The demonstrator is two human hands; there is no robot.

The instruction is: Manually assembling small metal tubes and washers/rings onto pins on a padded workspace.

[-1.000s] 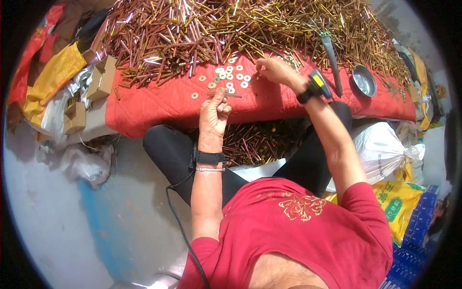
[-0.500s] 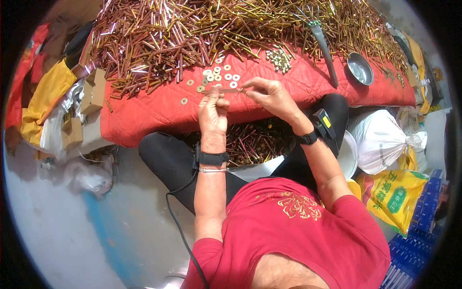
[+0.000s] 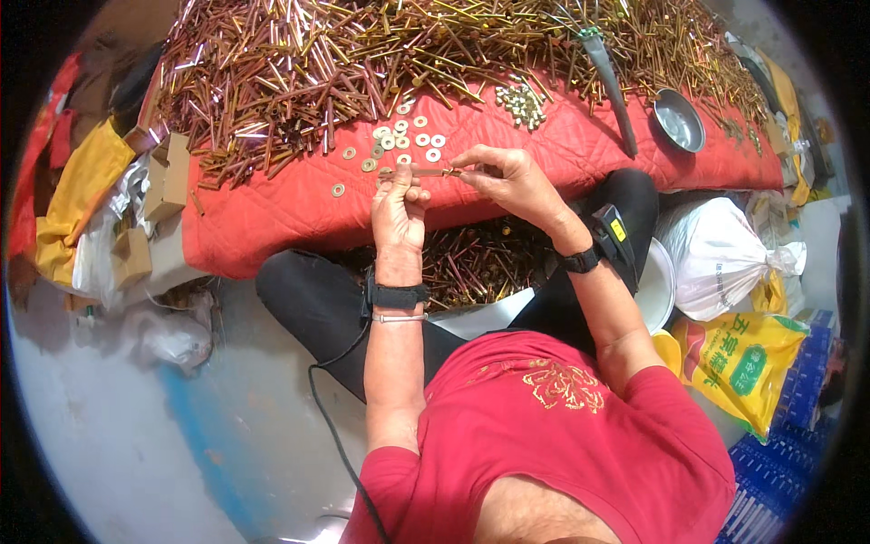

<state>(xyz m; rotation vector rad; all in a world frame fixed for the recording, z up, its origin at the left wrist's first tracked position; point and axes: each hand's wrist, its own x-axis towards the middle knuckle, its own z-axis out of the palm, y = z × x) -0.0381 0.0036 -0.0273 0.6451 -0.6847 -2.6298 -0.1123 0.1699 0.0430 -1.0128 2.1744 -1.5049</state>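
My left hand (image 3: pixel 399 210) is closed round a long, thin copper-coloured metal bolt (image 3: pixel 430 172), which lies sideways with its right end pointing at my other hand. At that end my right hand (image 3: pixel 501 178) pinches with thumb and forefinger; a small gold-coloured bit shows at the fingertips, too small to make out. Just beyond my left hand, flat round washers (image 3: pixel 388 141) lie scattered on a red quilted cover (image 3: pixel 272 222). Farther off sits a small heap of short, pale metal nuts (image 3: pixel 521 106).
A large pile of long metal bolts (image 3: pixel 299 72) covers the far side. A dark-handled tool (image 3: pixel 609 86) and a metal bowl (image 3: pixel 679 121) lie at the right. More bolts (image 3: pixel 480 272) lie between my legs. Cardboard boxes (image 3: pixel 167 177) stand left; a white sack (image 3: pixel 716 258) stands right.
The view has shifted slightly, so the cover and washers sit a little farther left. Both hands keep their hold on the bolt, with my right fingers still at its end.
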